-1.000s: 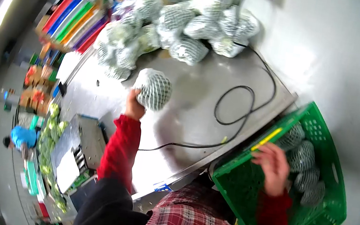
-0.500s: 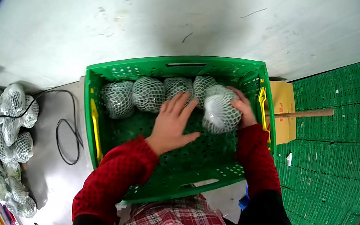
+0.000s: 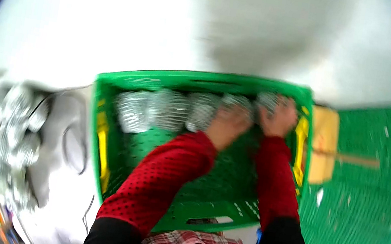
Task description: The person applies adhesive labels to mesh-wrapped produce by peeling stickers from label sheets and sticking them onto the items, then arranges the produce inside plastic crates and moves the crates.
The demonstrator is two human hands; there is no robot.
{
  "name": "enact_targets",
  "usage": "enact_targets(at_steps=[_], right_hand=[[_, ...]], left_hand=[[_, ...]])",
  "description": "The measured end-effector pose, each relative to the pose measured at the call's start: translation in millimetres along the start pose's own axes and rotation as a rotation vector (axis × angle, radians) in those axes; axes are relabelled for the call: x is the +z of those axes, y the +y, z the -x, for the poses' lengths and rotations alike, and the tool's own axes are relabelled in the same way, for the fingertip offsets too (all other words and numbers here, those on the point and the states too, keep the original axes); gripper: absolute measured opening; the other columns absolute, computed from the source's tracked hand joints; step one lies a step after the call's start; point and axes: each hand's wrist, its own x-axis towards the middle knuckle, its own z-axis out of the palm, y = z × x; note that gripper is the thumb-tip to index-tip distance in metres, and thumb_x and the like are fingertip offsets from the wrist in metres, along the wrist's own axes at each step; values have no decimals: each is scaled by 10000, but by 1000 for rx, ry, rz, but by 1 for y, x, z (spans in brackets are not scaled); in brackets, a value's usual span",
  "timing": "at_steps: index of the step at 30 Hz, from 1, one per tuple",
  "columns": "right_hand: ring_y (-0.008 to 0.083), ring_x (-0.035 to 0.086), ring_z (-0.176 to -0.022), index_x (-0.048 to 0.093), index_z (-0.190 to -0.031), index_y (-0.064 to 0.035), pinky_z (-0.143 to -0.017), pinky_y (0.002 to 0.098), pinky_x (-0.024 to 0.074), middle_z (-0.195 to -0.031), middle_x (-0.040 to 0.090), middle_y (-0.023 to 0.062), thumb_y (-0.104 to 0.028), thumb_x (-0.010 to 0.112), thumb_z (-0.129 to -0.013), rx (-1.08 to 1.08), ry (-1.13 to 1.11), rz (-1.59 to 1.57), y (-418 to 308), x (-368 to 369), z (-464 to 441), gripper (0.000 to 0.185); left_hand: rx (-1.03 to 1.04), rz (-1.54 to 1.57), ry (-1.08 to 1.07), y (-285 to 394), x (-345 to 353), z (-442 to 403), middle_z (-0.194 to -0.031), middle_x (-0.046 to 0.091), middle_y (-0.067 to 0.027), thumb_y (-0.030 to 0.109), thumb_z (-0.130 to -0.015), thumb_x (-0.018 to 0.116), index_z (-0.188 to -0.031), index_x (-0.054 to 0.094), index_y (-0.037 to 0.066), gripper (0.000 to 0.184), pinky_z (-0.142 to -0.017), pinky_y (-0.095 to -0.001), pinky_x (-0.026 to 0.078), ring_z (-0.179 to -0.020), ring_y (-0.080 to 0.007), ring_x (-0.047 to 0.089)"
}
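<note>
A green plastic crate (image 3: 183, 206) lies in front of me with a row of round items in white foam netting along its far wall. My right hand (image 3: 279, 118) is in the far right corner, its fingers around a netted item (image 3: 266, 101). Left of it, my left hand (image 3: 227, 127) rests against another netted item (image 3: 238, 101), fingers reaching forward over it and blurred by motion. Further left stand more netted items: one (image 3: 202, 113) by my left wrist, one (image 3: 168, 110) beside it, and one (image 3: 134, 111) at the left end. What the netting wraps is unclear.
Yellow handles (image 3: 103, 143) mark the crate's short sides. A pile of netted items (image 3: 14, 135) and a black cable (image 3: 68, 143) lie to the left. A cardboard box (image 3: 325, 136), a wooden stick (image 3: 356, 160) and stacked green crates (image 3: 364, 213) are on the right.
My right hand has carried its netted item into the far right corner, at the row's end. My left hand has moved right along the row. The view has shifted and blurred.
</note>
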Motion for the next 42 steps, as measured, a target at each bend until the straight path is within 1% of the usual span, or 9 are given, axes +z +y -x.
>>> enact_targets(at_steps=[3, 9, 12, 15, 19, 27, 33, 36, 42], right_hand=[[389, 649, -853, 675, -1064, -40, -747, 482, 527, -960, 688, 204, -439, 795, -678, 107, 94, -415, -48, -62, 104, 567], [419, 462, -1278, 497, -1395, -50, -1021, 479, 435, -1458, 414, 238, -465, 647, -915, 222, 146, 115, -145, -269, 348, 652], [303, 477, -1275, 482, -1393, -37, -1030, 440, 421, -1386, 479, 200, -215, 680, -909, -57, 320, -746, -424, -458, 409, 552], [246, 565, -1123, 548, -1265, 2, -1001, 352, 428, -1216, 609, 130, -3, 639, -830, -351, -302, -1302, -731, -623, 473, 445], [303, 599, -1097, 573, -1258, -12, -939, 355, 479, -1207, 600, 159, -130, 769, -784, -1158, -449, -1402, -1107, -765, 587, 526], [307, 337, -1353, 479, -1343, 15, -1119, 499, 258, -1422, 432, 145, -414, 765, -726, -1252, 93, -765, -1559, -793, 721, 803], [335, 446, -1211, 535, -1267, -40, -1017, 484, 364, -1332, 467, 155, -334, 802, -690, -1321, -208, -1057, -1645, -671, 880, 700], [428, 433, -1211, 500, -1287, -8, -1013, 510, 369, -1326, 459, 232, -442, 844, -653, -780, -195, -1039, -1668, -637, 886, 842], [353, 385, -1320, 463, -1384, -98, -1080, 516, 336, -1361, 484, 156, -556, 864, -547, -1193, -712, -724, -1608, -657, 896, 1035]], left_hand=[[-7, 164, -36, 58, -131, 153, -1407, 479, -211, 211, -819, 566, -1359, 519, 117, 550, -1050, -599, 361, -1315, -371, 455], [-543, -1, 423, 31, -465, 615, -1453, 414, -211, 291, -719, 808, -1390, 474, 88, 776, -1101, -549, 313, -1350, -411, 378], [-979, -237, 740, -34, -633, 903, -1385, 440, -268, 340, -682, 824, -1384, 413, -23, 890, -1079, -484, 349, -1290, -441, 413], [-1227, -741, 780, -91, -787, 1132, -1508, 289, -283, 473, -663, 832, -1449, 318, 9, 1048, -1118, -518, 285, -1386, -441, 299], [-1610, -292, 775, -147, -936, 1352, -1516, 291, -276, 546, -605, 858, -1512, 246, 50, 1201, -1124, -466, 330, -1395, -423, 316], [-1253, -281, 1104, -216, -935, 1628, -1342, 473, -214, 282, -529, 865, -1425, 351, -4, 1072, -1072, -389, 394, -1237, -352, 491], [-1200, 72, 1318, -213, -764, 1878, -1334, 436, -182, 234, -509, 832, -1378, 384, -5, 1007, -1070, -408, 386, -1254, -321, 462], [-1362, 168, 1382, -195, -708, 1895, -1293, 457, -170, 216, -512, 828, -1372, 392, 1, 988, -1046, -409, 406, -1211, -314, 487], [-1425, 74, 1163, -165, -716, 1835, -1286, 467, -183, 229, -510, 838, -1382, 392, 2, 1006, -1024, -409, 427, -1185, -329, 505]])
